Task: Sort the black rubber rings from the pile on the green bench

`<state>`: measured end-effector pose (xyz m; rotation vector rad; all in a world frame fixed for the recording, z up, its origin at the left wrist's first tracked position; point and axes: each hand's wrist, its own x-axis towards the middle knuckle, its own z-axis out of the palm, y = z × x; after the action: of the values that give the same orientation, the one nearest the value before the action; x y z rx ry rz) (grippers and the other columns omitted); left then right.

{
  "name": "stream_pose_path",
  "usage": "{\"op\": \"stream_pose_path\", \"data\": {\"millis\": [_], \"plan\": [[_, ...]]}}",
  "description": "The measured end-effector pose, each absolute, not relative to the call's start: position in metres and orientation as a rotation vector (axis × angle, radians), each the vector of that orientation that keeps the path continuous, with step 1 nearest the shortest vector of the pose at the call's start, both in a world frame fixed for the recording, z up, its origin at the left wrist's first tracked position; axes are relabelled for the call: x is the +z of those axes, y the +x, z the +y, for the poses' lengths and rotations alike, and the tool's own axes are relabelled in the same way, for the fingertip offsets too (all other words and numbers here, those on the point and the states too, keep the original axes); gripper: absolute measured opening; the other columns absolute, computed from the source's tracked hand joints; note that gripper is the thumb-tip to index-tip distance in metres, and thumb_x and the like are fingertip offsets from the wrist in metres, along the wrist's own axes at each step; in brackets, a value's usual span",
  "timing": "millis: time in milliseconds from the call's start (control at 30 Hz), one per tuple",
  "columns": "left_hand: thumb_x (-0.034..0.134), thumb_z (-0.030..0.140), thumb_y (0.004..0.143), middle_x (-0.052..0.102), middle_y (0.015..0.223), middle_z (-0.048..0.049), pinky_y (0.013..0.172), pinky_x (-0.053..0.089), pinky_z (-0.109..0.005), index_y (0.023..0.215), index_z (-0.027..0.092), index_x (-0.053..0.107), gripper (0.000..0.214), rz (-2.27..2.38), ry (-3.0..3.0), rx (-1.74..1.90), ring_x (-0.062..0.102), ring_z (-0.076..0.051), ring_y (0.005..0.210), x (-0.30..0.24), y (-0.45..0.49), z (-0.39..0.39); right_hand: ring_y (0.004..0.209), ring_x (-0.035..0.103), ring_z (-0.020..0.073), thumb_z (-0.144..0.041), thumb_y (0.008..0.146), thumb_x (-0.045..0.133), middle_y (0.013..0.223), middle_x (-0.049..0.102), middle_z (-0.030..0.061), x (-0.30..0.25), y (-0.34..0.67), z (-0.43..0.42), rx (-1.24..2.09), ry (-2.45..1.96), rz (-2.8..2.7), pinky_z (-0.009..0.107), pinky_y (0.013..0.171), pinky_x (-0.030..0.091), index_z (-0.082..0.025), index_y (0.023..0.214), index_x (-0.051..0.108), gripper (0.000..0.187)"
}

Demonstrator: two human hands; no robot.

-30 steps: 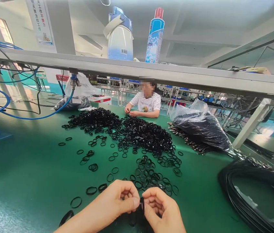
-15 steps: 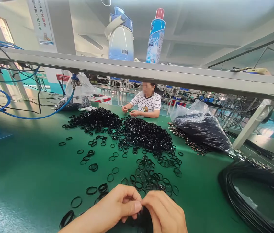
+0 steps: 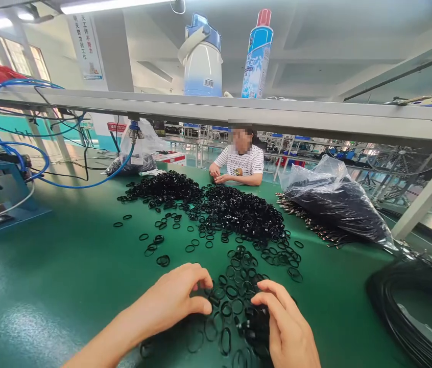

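My left hand (image 3: 183, 294) is low over the table, with a gap between its thumb and fingers. Just past its fingertips lie loose black rings (image 3: 232, 292), thin bands scattered over the green tabletop. On the other side of these rings, my right hand (image 3: 288, 322) has its fingers parted and curved inward. A dark clump of black rings (image 3: 255, 327) sits beside its palm; whether the hand touches it I cannot tell. Farther out rises a large heap of similar rings (image 3: 239, 209).
Across the green table (image 3: 86, 266) sits a person in a striped shirt (image 3: 244, 163). At right are a plastic bag of black cables (image 3: 334, 204) and a coil of black cable (image 3: 396, 312). Blue machine (image 3: 17, 194) stands left. A shelf (image 3: 216, 110) crosses above, bearing a jug and spray can.
My hands were together, fingertips meeting over something dark; now they are apart with fingers spread. The view has shifted slightly left. The person opposite has brought their hands closer together.
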<state>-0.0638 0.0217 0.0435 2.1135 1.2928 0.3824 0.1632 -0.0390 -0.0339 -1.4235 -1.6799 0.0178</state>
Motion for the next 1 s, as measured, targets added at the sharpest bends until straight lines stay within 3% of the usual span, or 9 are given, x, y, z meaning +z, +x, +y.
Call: {"op": "stream_pose_path", "data": {"millis": [100,200,300,433,633,733,867,1000], "plan": [[0.076,0.022,0.055,0.061,0.082,0.0018,0.079,0.035,-0.033,0.074,0.026,0.068,0.022,1.255,2.164,0.257,0.050,-0.025,0.090,0.047,-0.077,0.025,0.098,0.058,0.0201,-0.016,0.090,0.030,0.113,0.057,0.0049,-0.037,0.158,-0.041,0.037,-1.422,-1.701,0.030,0.075,0.048,-0.026,0.083,0.059,0.032],[0.070,0.018,0.062,0.062,0.076,0.0009,0.080,0.035,-0.033,0.064,0.024,0.066,0.008,1.229,2.165,0.259,0.050,-0.024,0.088,0.048,-0.078,0.025,0.093,0.059,0.0204,-0.021,0.091,0.036,0.111,0.057,0.0074,-0.032,0.155,-0.043,0.096,-1.375,-1.698,0.030,0.074,0.048,-0.024,0.081,0.060,0.027],[0.061,0.025,0.073,0.063,0.077,0.0023,0.071,0.038,-0.027,0.073,0.025,0.067,0.006,1.178,2.103,0.354,0.054,-0.019,0.080,0.050,-0.065,0.022,0.089,0.061,0.0189,-0.025,0.089,0.044,0.103,0.061,0.0056,-0.024,0.149,-0.045,0.210,-1.290,-1.629,0.026,0.074,0.048,-0.025,0.079,0.063,0.021],[0.055,0.031,0.079,0.059,0.065,0.0046,0.057,0.039,-0.022,0.080,0.020,0.064,0.014,1.001,1.806,0.459,0.053,-0.014,0.062,0.045,-0.043,0.013,0.067,0.063,0.0136,-0.028,0.080,0.057,0.082,0.068,-0.0002,-0.017,0.138,-0.046,0.551,-1.162,-1.543,0.017,0.057,0.048,-0.027,0.091,0.066,0.014],[0.052,0.033,0.081,0.060,0.061,0.0012,0.051,0.040,-0.024,0.076,0.015,0.058,0.019,0.902,1.524,0.495,0.052,-0.012,0.050,0.033,-0.021,-0.001,0.055,0.061,0.0157,-0.030,0.073,0.062,0.062,0.066,0.0017,-0.018,0.137,-0.042,0.928,-1.247,-1.352,0.023,0.054,0.047,-0.018,0.074,0.066,0.012],[0.047,0.033,0.084,0.052,0.060,0.0049,0.050,0.034,-0.021,0.075,0.017,0.053,0.020,0.975,1.590,0.550,0.046,-0.011,0.054,0.035,-0.018,0.001,0.052,0.059,0.0149,-0.028,0.068,0.065,0.060,0.062,0.0008,-0.019,0.139,-0.040,1.095,-1.188,-1.212,0.025,0.053,0.046,-0.016,0.075,0.065,0.014],[0.042,0.030,0.086,0.043,0.060,0.0076,0.052,0.030,-0.021,0.072,0.020,0.049,0.019,1.096,1.665,0.685,0.038,-0.010,0.056,0.034,-0.025,0.011,0.050,0.055,0.0124,-0.025,0.066,0.067,0.059,0.059,-0.0006,-0.017,0.142,-0.039,1.109,-1.174,-1.175,0.024,0.053,0.044,-0.014,0.074,0.065,0.014],[0.043,0.039,0.087,0.035,0.058,0.0093,0.049,0.026,-0.020,0.074,0.021,0.047,0.022,1.126,1.607,0.715,0.032,-0.011,0.053,0.030,-0.029,0.015,0.057,0.057,0.0145,-0.030,0.071,0.064,0.063,0.061,0.0019,-0.011,0.142,-0.041,1.020,-1.194,-1.188,0.024,0.055,0.045,-0.015,0.075,0.066,0.016]]}}
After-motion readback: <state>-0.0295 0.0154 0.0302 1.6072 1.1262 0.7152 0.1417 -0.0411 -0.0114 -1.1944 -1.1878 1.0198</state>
